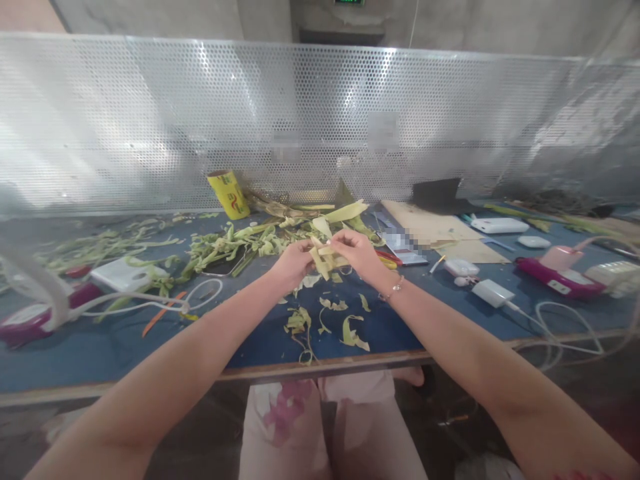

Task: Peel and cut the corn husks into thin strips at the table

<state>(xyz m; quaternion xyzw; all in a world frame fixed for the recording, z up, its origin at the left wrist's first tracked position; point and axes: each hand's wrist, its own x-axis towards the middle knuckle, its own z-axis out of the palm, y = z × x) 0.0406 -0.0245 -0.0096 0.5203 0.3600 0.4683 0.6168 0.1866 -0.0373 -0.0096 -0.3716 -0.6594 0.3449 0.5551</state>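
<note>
Both hands meet over the middle of the blue table, gripping a small bundle of folded, pale yellow-green leaf strips (323, 265). My left hand (294, 264) pinches the bundle's left side, its fingertips partly hidden. From the right, my right hand (356, 253) holds it between thumb and fingers; a thin bracelet circles that wrist. Right behind the hands lies a heap of green stems and leaves (240, 241), with a broad pale leaf (347, 213) on top. Torn leaf scraps (354, 333) are scattered below the hands, near the table's front edge.
A yellow tube (229, 195) leans by the perforated metal screen (150, 127). To the right are a phone (404, 247), cardboard (433, 223), a white charger (493, 293) and a purple power strip (560, 277). Cables and an orange strip (163, 313) lie left.
</note>
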